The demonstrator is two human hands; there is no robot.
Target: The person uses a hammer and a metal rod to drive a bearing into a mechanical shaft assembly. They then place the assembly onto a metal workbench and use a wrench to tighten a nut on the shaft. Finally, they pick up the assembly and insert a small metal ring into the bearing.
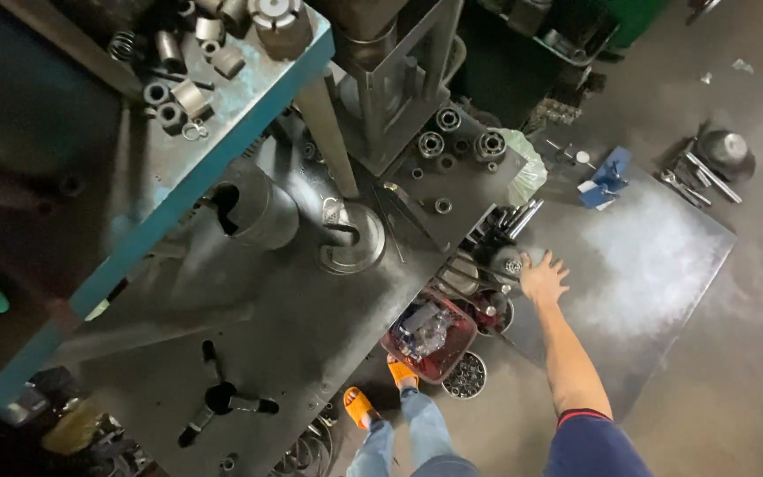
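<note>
1. The right hand (543,278) is reaching down at the near-left edge of the steel floor plate (664,256), fingers spread wide and gripping nothing; the left hand is not showing in this view
2. The fingertips are hovering just beside a round ribbed metal part (510,263), which is lying at that same plate edge, wedged among dark oily rods; whether they are touching it, I cannot tell
3. Judging from this, the reach is under way and no grasp is made; taking the part would be calling for fingers curling round its rim, and it is looking heavy and greasy
4. Nearer the person than the plate's left edge, a red plastic crate (426,340) of mixed scrap is sitting beside a round tin of small nuts (465,375)
5. The plate is looking dull grey, scuffed and flat, with a blue clamp (607,177) lying on its far corner
</note>
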